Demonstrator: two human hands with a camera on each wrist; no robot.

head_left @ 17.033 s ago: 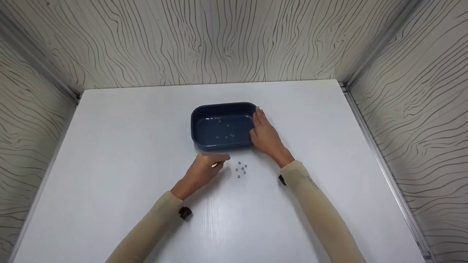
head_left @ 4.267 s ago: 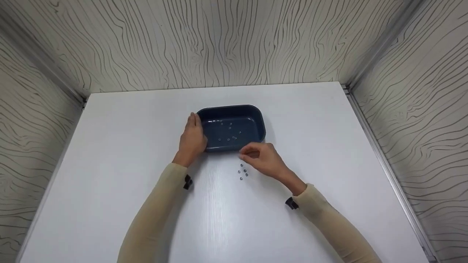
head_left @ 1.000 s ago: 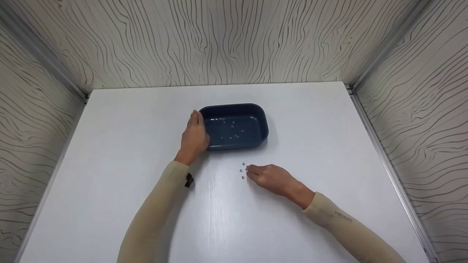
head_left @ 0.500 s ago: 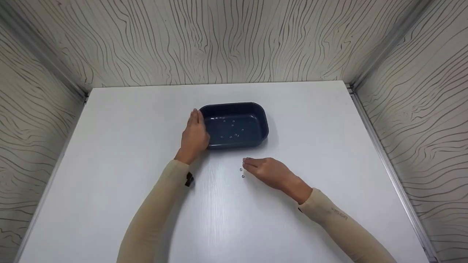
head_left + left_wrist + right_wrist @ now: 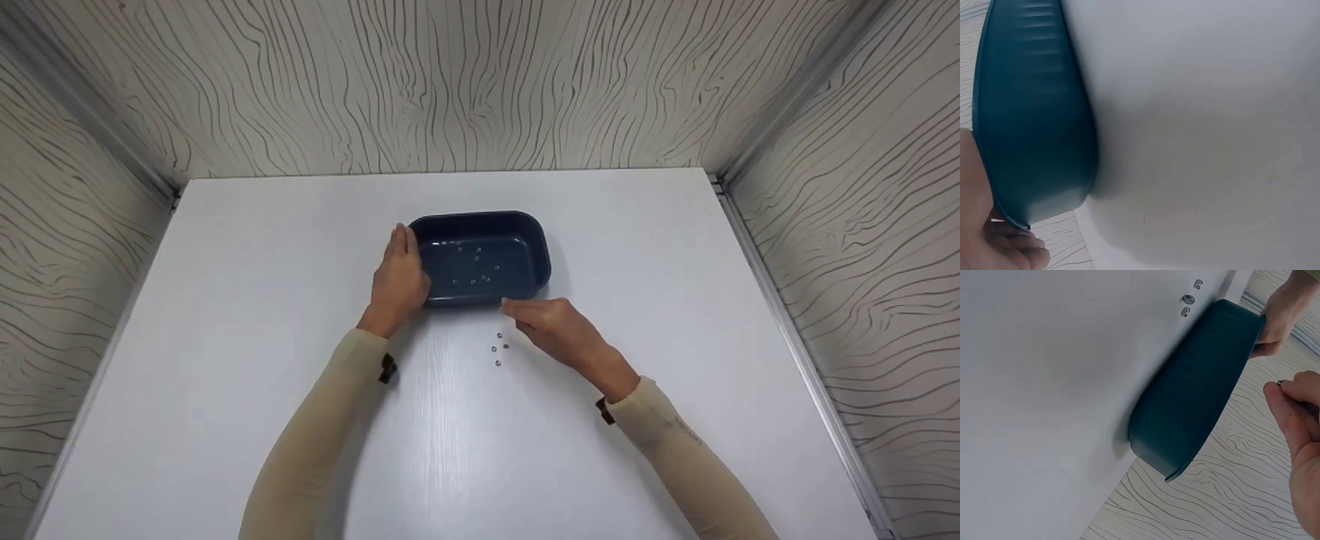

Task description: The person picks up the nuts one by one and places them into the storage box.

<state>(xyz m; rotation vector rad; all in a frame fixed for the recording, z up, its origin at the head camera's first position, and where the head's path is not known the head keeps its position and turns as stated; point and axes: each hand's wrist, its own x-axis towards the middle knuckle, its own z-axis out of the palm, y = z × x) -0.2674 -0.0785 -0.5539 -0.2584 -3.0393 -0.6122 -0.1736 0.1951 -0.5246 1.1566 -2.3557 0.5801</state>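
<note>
A dark blue-green plastic bin sits on the white table, with several small metal nuts scattered over its floor. My left hand holds the bin's left end, thumb at the rim and fingers along the outer wall; the left wrist view shows the fingers curled at the rim. Between thumb and forefinger my right hand pinches one small nut, fingertips overlapping the bin's near rim in the head view. Just below that hand, several loose nuts lie on the table.
The white table extends around the bin on all sides. A wood-grain patterned wall stands behind it, with similar panels at the sides. Dark wrist devices show at the sleeve cuffs.
My right hand has moved from the loose nuts up to the bin's near rim. Compared with 17 seconds ago, the hands have swapped places, fewer nuts lie on the table and more in the bin.
</note>
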